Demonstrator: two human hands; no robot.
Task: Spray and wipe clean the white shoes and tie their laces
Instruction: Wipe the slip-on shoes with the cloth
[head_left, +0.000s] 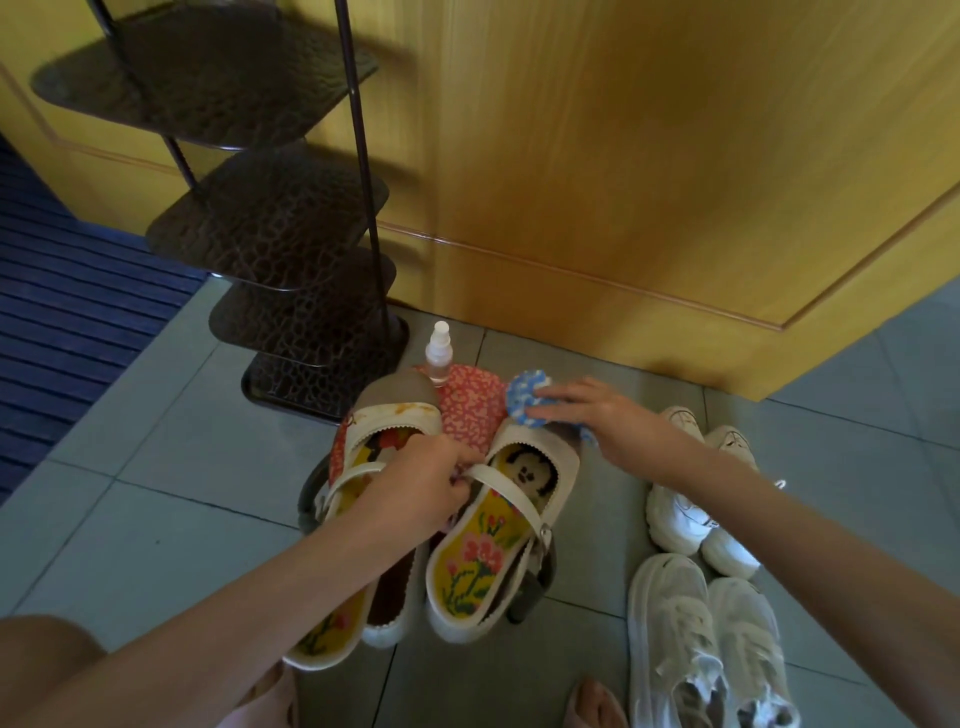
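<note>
**Desk:** What's at the bottom of the frame?

**Operator:** Closest to my camera, the near pair of white sneakers (701, 644) stands on the floor tiles (156, 493) at right, with no hand on it. The laces look loose at the near end, though I can't be sure through the blur. I judge that pair is yet to be cleaned and tied.

**Desk:** And the hands?

**Operator:** The left hand (421, 488) sits between the two strap shoes (498, 530) lying on a low stool (470, 405), fingers curled and pinching the strap of the right-hand one. Beyond it, the right hand (608, 421) lies with fingers nearly straight on a blue-and-white cloth (524, 397), pressing it to that shoe's toe. Just right of that hand, a far pair of white sneakers (696, 509) sits untouched.

**Desk:** The spray?

**Operator:** The spray bottle (439, 353) stands upright behind the stool, apart from both hands, near the shoe rack (291, 260) and the wooden door (623, 156). My reading is that wiping is under way on the strap shoes. Both sneaker pairs and all the lace-tying are left to do.
</note>
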